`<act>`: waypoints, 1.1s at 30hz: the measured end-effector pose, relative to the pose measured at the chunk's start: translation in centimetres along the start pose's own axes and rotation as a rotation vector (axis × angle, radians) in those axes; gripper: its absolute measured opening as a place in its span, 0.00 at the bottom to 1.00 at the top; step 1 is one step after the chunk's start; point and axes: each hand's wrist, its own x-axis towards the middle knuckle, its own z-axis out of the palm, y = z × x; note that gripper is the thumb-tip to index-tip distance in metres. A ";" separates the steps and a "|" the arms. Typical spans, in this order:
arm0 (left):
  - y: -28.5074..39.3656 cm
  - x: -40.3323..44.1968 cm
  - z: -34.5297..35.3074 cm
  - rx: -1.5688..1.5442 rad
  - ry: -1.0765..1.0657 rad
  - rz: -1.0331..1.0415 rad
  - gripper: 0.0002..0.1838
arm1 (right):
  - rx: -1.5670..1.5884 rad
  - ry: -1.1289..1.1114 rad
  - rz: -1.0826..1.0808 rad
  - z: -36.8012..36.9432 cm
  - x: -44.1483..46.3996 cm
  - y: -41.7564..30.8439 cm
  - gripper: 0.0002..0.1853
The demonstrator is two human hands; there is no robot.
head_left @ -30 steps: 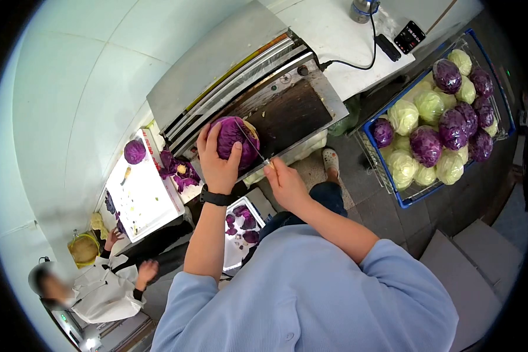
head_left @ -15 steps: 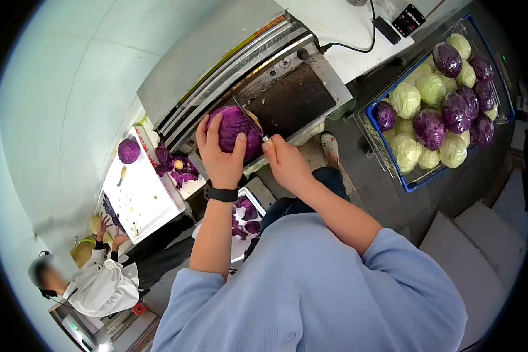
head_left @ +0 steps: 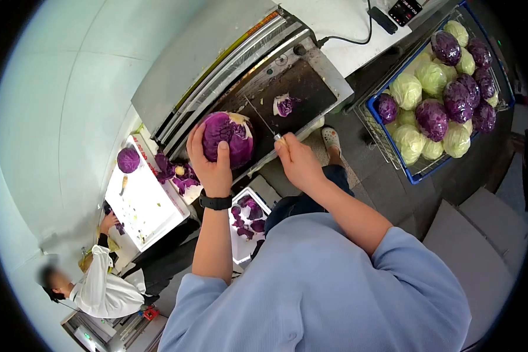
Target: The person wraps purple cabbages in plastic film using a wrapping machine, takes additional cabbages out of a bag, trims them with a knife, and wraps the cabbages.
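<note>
A large red cabbage point(head_left: 233, 136) rests on the wrapping machine's front surface, its pale cut side facing right. My left hand point(head_left: 213, 166) grips it from the near left, fingers and thumb spread around it. In my right hand point(head_left: 299, 159) is a knife point(head_left: 264, 117), held by its light handle, the thin blade pointing up and left, apart from the cabbage. Beyond the blade, a cut-off cabbage piece point(head_left: 283, 105), purple and white, lies on the dark plate point(head_left: 311, 88).
A blue-rimmed cart point(head_left: 417, 177) of wrapped green and red cabbages stands right. Left, a white board point(head_left: 138, 202) bears another red cabbage point(head_left: 128, 159) and a small knife point(head_left: 124, 185). A white bin point(head_left: 239, 249) holds purple leaves. A co-worker point(head_left: 108, 281) stands at lower left.
The knife has come away from the cabbage, moving slightly right. A slice now lies separately on the dark plate. My left hand and the cabbage have shifted slightly left.
</note>
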 end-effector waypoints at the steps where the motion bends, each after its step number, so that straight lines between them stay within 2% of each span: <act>1: 0.0 0.0 0.0 -0.027 0.003 -0.031 0.29 | 0.017 -0.029 -0.020 -0.4 0.0 -0.9 0.17; 7: -0.2 0.1 -0.1 -0.067 -0.004 -0.052 0.29 | -0.025 -0.150 -0.129 0.2 -1.2 -2.5 0.16; 16: 1.2 -0.7 0.1 0.077 0.018 0.024 0.31 | -0.113 -0.244 -0.079 -0.8 -0.4 -3.1 0.16; 25: 2.0 -1.9 1.2 0.131 0.051 0.068 0.32 | -0.172 -0.183 -0.029 -0.7 -0.5 -3.1 0.14; 28: 1.4 -2.0 1.1 0.067 0.079 0.016 0.32 | -0.176 -0.151 -0.087 -0.2 0.5 -3.6 0.15; 33: 2.1 -2.5 1.6 0.122 0.074 0.099 0.33 | -0.227 -0.183 0.005 -1.0 -0.9 -2.7 0.17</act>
